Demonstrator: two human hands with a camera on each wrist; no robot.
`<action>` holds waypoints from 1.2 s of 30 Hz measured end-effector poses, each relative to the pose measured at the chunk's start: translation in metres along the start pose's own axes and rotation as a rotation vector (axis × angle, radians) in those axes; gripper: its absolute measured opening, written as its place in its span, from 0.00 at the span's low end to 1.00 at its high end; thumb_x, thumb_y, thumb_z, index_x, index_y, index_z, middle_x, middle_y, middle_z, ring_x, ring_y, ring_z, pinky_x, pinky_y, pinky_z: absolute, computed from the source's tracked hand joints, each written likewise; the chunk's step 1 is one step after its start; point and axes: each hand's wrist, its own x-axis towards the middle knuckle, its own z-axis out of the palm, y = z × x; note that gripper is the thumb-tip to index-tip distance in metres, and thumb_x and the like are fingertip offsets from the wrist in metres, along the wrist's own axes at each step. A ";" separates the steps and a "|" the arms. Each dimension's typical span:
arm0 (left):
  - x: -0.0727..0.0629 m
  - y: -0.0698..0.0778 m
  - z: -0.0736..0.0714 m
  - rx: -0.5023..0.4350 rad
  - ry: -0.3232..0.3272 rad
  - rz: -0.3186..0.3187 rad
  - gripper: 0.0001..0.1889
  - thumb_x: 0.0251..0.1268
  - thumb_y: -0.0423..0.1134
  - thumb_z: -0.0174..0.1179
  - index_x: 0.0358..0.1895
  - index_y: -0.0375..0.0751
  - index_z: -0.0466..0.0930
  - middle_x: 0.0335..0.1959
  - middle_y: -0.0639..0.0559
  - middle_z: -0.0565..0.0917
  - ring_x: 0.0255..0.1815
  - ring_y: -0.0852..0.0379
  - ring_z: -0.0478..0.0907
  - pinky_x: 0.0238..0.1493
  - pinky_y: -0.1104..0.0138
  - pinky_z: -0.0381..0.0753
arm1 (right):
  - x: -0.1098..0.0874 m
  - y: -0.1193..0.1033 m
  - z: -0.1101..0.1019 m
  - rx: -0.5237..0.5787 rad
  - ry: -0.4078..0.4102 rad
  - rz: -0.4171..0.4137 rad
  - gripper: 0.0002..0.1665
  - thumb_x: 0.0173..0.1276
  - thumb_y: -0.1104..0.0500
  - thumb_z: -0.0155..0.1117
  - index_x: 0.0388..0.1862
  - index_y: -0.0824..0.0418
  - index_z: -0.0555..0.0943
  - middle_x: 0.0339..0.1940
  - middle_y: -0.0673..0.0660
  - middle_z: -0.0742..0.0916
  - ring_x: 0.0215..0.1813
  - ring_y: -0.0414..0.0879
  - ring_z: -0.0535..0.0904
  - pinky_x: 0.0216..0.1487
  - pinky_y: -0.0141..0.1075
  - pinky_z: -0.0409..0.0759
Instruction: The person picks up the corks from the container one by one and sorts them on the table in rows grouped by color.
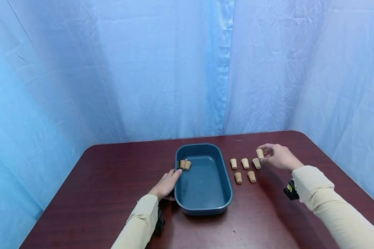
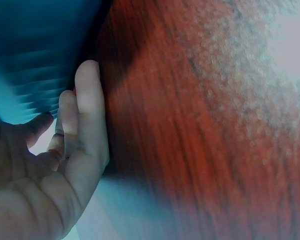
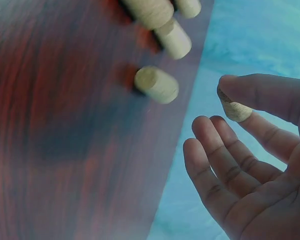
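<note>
A dark blue rectangular tub (image 1: 202,190) stands on the table. My left hand (image 1: 166,183) is at its left side, thumb over the rim and fingers along the outer wall; in the left wrist view the lowest finger of that hand (image 2: 90,125) lies along the tabletop. Two tapered corks (image 1: 187,166) lie in the tub against its left wall. To the right, my right hand (image 1: 278,157) pinches a cork (image 1: 260,153) between thumb and index finger, raised over the table. Its other fingers (image 3: 222,160) spread loosely. Just below is another cork (image 1: 256,163).
Several corks stand in two loose rows right of the tub, among them a front-row cork (image 1: 238,177) and a back-row cork (image 1: 233,163). The dark red wooden table (image 1: 112,180) has rounded far corners. Blue curtains (image 1: 162,69) hang behind it and at both sides.
</note>
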 end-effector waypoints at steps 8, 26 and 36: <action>0.001 -0.001 0.000 -0.002 0.006 0.000 0.36 0.83 0.56 0.39 0.82 0.35 0.48 0.77 0.31 0.53 0.66 0.32 0.66 0.43 0.46 0.86 | -0.003 0.019 0.002 -0.011 -0.005 0.031 0.26 0.65 0.65 0.69 0.60 0.75 0.77 0.44 0.67 0.83 0.46 0.60 0.79 0.43 0.49 0.78; -0.001 -0.001 0.001 -0.006 0.005 0.017 0.37 0.83 0.56 0.39 0.81 0.34 0.47 0.76 0.31 0.53 0.66 0.31 0.65 0.44 0.46 0.86 | -0.003 0.048 0.009 -0.091 -0.035 0.095 0.24 0.62 0.67 0.68 0.56 0.75 0.78 0.36 0.61 0.78 0.38 0.55 0.73 0.37 0.43 0.72; -0.001 -0.001 -0.001 -0.008 0.010 0.015 0.37 0.83 0.57 0.39 0.81 0.34 0.48 0.76 0.31 0.54 0.64 0.31 0.68 0.43 0.47 0.87 | 0.002 0.045 0.016 -0.129 -0.067 0.104 0.24 0.62 0.69 0.68 0.57 0.74 0.78 0.38 0.64 0.79 0.40 0.57 0.75 0.40 0.48 0.76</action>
